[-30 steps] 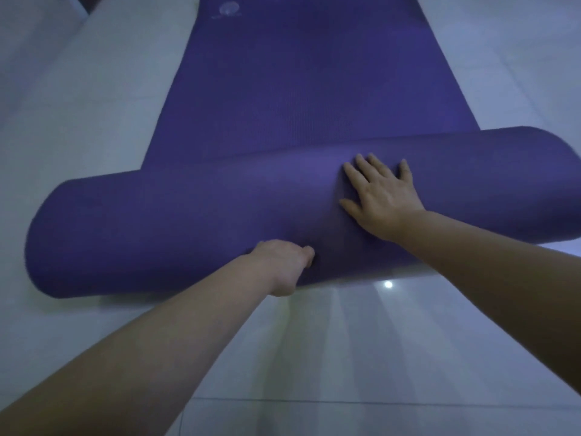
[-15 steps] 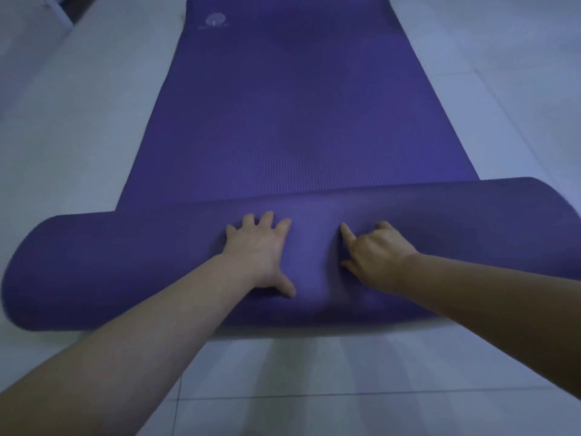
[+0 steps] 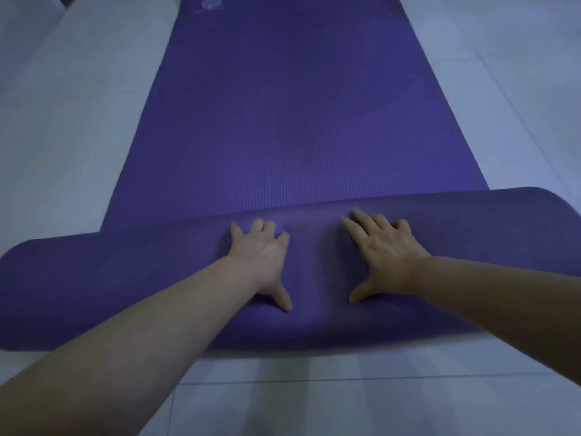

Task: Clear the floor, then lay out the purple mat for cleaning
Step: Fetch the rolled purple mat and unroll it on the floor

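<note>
The purple mat (image 3: 295, 114) lies partly unrolled on the floor and runs away from me, with a pale round logo near its far end. Its near part is still a thick roll (image 3: 94, 291) lying across the view from left to right. My left hand (image 3: 264, 262) rests palm down on top of the roll near its middle, fingers spread. My right hand (image 3: 383, 256) lies flat beside it on the roll, fingers spread too. Neither hand grips anything.
Pale tiled floor (image 3: 345, 404) surrounds the mat on the left, right and near side. A lighter strip of floor or wall edge (image 3: 28, 29) shows at the far left corner.
The roll has come nearer to me and more flat mat shows beyond it. My left hand moved from the roll's near underside onto its top. My right hand flattened out.
</note>
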Motion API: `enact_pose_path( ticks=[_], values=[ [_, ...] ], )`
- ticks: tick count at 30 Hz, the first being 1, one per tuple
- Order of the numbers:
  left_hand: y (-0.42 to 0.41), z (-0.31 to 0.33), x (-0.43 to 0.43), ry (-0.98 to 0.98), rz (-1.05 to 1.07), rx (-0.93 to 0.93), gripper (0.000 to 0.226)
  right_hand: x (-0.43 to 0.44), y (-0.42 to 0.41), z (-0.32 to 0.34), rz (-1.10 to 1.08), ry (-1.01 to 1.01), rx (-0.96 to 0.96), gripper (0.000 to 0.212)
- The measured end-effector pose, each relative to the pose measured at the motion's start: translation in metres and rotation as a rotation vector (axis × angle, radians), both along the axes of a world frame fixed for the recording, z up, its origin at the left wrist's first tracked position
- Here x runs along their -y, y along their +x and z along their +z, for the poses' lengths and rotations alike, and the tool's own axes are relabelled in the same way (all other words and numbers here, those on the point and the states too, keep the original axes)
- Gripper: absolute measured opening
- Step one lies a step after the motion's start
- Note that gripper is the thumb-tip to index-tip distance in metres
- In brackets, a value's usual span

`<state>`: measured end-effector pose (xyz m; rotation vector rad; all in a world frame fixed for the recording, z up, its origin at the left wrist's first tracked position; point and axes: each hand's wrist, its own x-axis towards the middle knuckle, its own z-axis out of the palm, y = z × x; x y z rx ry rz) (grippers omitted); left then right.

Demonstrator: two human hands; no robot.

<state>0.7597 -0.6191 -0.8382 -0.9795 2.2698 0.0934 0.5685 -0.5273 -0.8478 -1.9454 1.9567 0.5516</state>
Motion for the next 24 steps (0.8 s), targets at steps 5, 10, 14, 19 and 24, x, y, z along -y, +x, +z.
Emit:
enact_pose_path(
  ticks=[5,10,14,19,24],
  values=[
    [0.001,0.001,0.004,0.09,0.017,-0.055,0.131,0.009,-0.006,-0.002,0.071,0.021,-0.054,0.147],
    [0.0,-0.001,0.01,0.097,0.064,-0.134,0.149,0.013,-0.005,-0.001,0.108,0.018,-0.057,0.14],
    [0.004,-0.008,0.007,0.115,0.102,-0.081,0.137,0.007,-0.003,-0.006,0.056,0.118,-0.035,0.14],
    [0.009,-0.011,0.0,0.33,0.211,-0.012,0.135,0.0,0.002,-0.008,-0.002,0.247,0.026,0.145],
    [0.016,-0.019,-0.033,0.357,0.078,0.056,0.126,-0.031,0.011,-0.017,0.06,0.274,0.059,0.144]
  ],
)
